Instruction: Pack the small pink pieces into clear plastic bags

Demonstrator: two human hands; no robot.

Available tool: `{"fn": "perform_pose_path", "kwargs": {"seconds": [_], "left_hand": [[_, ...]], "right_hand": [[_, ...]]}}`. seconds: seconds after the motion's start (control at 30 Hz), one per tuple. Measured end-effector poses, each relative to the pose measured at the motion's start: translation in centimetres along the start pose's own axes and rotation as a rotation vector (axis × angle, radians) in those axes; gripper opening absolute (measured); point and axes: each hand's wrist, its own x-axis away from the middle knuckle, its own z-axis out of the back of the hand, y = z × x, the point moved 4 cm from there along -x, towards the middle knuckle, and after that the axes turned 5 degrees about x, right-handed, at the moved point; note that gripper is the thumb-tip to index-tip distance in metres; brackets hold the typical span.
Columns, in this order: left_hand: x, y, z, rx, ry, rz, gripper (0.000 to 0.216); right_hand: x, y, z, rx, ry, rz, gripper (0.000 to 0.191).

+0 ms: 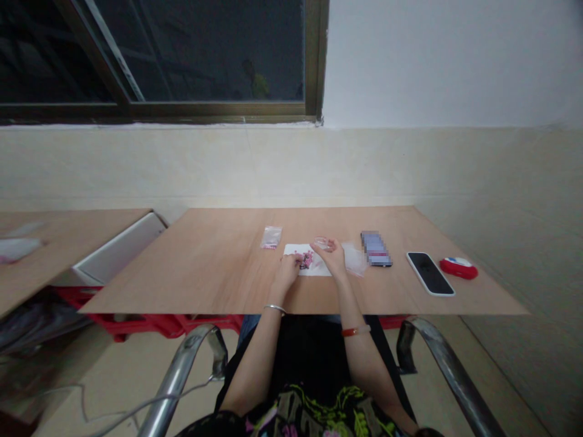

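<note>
Small pink pieces (306,260), too small to tell their kind, lie in a heap on a white sheet of paper (314,272). My left hand (289,270) is at the sheet's left side, its fingers bent and closed at the edge of the heap. Whatever they pinch is too small to make out. Over the sheet's right side, my right hand (334,258) holds a small clear plastic bag (322,243) between thumb and fingers. More clear plastic bags (355,260) lie just right of that hand. Beyond my left hand rests a filled plastic bag (272,237) with pink at its bottom.
To the right lie a phone with a lit, blurred-out screen (376,250), a white-edged phone (430,274) and a red object (458,267). Another table (91,224) stands at the left. Metal armrests (182,370) flank me, and a wall (255,167) backs the table.
</note>
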Motion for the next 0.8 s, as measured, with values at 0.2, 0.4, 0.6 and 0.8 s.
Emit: {"fn": "perform_pose_path", "kwargs": {"seconds": [0.2,0.4,0.6,0.8], "left_hand": [[0.2,-0.5,-0.2,-0.092,-0.023,-0.029,0.017],[0.1,-1.4,-0.4,-0.200,-0.012,-0.063,0.020],[0.0,-1.6,-0.5,-0.224,-0.006,-0.107,0.017],[0.2,-1.5,-0.2,-0.233,-0.006,-0.124,0.016]], "right_hand": [[-0.2,0.3,0.0,-0.014,0.004,-0.003,0.050],[-0.2,0.2,0.1,-0.008,0.025,0.002,0.049],[-0.2,0.1,0.1,-0.017,0.010,-0.017,0.052],[-0.3,0.3,0.1,-0.009,0.014,-0.013,0.051]]}}
